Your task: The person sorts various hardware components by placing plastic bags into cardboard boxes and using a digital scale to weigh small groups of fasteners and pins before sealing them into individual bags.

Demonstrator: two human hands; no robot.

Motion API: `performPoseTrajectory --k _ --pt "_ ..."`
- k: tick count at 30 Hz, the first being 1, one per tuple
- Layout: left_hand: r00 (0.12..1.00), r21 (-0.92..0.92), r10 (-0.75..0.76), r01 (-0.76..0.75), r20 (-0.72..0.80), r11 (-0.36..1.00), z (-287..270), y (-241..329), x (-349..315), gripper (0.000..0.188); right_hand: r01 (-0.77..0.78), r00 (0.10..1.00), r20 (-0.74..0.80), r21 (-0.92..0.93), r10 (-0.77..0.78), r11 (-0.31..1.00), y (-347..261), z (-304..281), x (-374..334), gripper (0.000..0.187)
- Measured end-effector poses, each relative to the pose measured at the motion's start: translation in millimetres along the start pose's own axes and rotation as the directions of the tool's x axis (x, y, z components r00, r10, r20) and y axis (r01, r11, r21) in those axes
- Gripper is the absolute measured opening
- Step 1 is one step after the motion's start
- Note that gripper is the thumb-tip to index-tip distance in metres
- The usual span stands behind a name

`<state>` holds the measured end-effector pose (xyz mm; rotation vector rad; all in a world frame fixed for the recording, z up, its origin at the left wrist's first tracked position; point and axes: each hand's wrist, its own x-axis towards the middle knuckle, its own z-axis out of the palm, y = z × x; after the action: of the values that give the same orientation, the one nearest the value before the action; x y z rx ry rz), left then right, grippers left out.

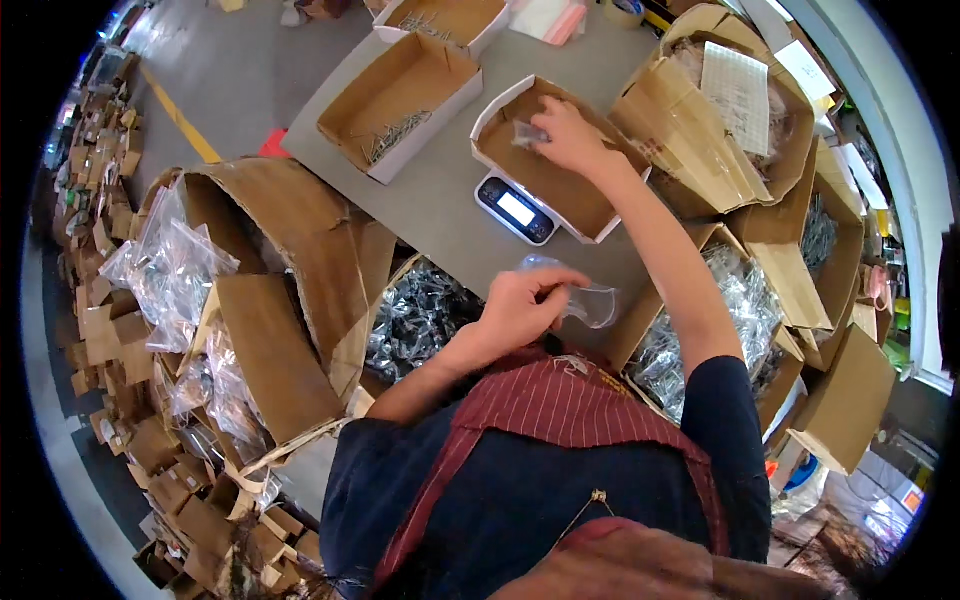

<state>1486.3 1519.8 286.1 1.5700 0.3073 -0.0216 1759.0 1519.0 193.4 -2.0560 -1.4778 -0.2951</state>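
Note:
A clear plastic bag point(597, 307) is pinched in the closed fingers of my left hand point(525, 308), close in front of my apron. Farther off, my right hand point(572, 138) reaches into a shallow cardboard tray point(590, 205). Its fingers are bent round a small clear packet point(526, 134), whose contents are too small to make out. That tray rests on a white digital scale point(516, 208) with a lit display. To its left stands another cardboard tray point(375, 100) with a pile of metal screws point(400, 137) in one corner.
Big cartons of filled clear bags point(170, 260) stand at left. Dark metallic parts point(415, 315) lie in a box beside my left forearm. Shiny bagged parts point(715, 320) fill a box under my right arm. An opened carton point(665, 115) borders the grey table point(440, 220) at right.

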Motion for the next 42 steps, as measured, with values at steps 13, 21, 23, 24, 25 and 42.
performPoseTrajectory --k 13,21,23,24,25,42 --pt "0.991 -0.297 -0.119 0.096 -0.060 0.950 -22 7 25 0.028 -0.547 0.836 0.448 0.729 0.317 0.412 -95 -165 -46 0.036" --pt "0.993 -0.277 -0.102 0.082 -0.059 0.957 -20 15 31 0.031 -0.108 0.967 0.249 0.198 0.057 0.974 -119 -171 -92 0.035" --pt "0.993 -0.271 -0.096 0.073 -0.073 0.960 -20 13 29 0.031 -0.037 0.968 0.252 0.154 -0.003 0.987 -123 -169 -93 0.035" --pt "0.992 -0.270 -0.098 0.072 -0.083 0.960 -20 12 27 0.032 0.028 0.963 0.265 0.110 -0.056 0.994 -127 -168 -95 0.035" --pt "0.991 -0.266 -0.099 0.072 -0.090 0.961 -20 12 26 0.032 0.031 0.963 0.261 0.117 -0.061 0.993 -130 -167 -95 0.035" --pt "0.979 0.063 0.053 -0.041 -0.194 0.997 -29 12 9 0.032 0.007 0.969 0.234 0.302 -0.081 0.953 -130 -186 -91 0.043"
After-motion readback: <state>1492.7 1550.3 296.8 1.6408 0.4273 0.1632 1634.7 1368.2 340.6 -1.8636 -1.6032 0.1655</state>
